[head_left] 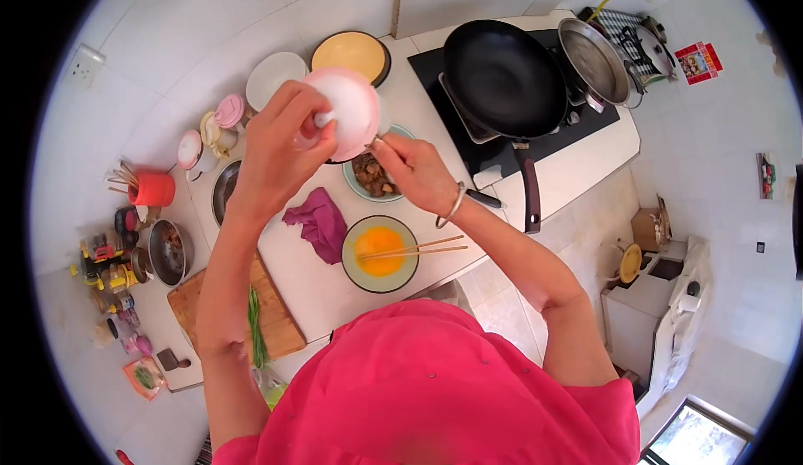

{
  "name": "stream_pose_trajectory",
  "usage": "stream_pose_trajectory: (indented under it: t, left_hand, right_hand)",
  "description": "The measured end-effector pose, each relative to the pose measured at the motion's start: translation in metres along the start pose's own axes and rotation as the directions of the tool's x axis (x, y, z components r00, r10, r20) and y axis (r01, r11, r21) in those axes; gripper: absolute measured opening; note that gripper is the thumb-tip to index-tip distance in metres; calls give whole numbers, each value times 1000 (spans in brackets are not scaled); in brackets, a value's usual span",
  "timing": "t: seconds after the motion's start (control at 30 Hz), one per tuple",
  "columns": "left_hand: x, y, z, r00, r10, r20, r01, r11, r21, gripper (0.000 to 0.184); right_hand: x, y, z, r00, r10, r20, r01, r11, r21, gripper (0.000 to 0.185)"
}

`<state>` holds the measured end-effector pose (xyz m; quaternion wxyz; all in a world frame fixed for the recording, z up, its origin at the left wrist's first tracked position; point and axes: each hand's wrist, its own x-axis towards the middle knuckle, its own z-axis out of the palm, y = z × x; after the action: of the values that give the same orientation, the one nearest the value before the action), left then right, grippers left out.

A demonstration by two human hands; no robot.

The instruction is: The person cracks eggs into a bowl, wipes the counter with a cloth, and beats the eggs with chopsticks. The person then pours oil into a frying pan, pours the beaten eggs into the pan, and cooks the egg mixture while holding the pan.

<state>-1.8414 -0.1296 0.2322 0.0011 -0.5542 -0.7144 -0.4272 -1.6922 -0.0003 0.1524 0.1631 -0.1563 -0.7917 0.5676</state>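
Left hand [287, 145] clamps a pink-rimmed jar [351, 104], probably steadying it for the right hand [418, 174], pinching something (spoon handle [374, 143], maybe?); mint-green bowl [402, 131] below.

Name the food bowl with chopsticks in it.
The round, dark-rimmed pale-green bowl of yellow liquid: two wooden chopsticks rest in it, while the round light-teal bowl of brown chunks shows none.

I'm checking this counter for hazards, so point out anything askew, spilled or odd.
No spill or damage stands out. The handle of the black pan appears to jut past the front edge of the counter, where it might get bumped. The purple cloth lies crumpled beside the bowl of egg, untidy rather than wrong.
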Motion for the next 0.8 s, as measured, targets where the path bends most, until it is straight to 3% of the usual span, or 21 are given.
stream_pose_trajectory:
  t: [0.07,0.1,0.17,0.23,0.37,0.53,0.8]
  left_hand:
    - [17,8,15,999,-30,21,32,996,-87,21]
    - [24,11,21,998,-57,29,60,987,-148,21]
    - [39,13,35,989,-138,57,149,933,-328,19]
    - [51,10,46,965,-239,108,258,796,-547,17]
    - [62,7,59,939,-326,107,273,523,-807,13]
    - [58,-8,70,903,-405,142,294,343,-892,13]
    - [49,-27,90,873,-429,231,372,280,-885,13]
  right_hand:
    - [-4,2,-23,999,15,-46,-13,999,39,25]
    - [-7,1,-36,999,9,-40,-11,999,-53,25]
    - [-13,0,-54,996,78,-44,-76,997,34,25]
    - [-18,7,-70,995,67,-74,-65,997,29,25]
    - [-24,20,-107,989,57,-134,-68,995,-76,24]
    - [-27,30,-153,967,45,-252,-87,984,-158,26]
    - [-18,55,-220,937,-66,-343,-78,918,-388,27]
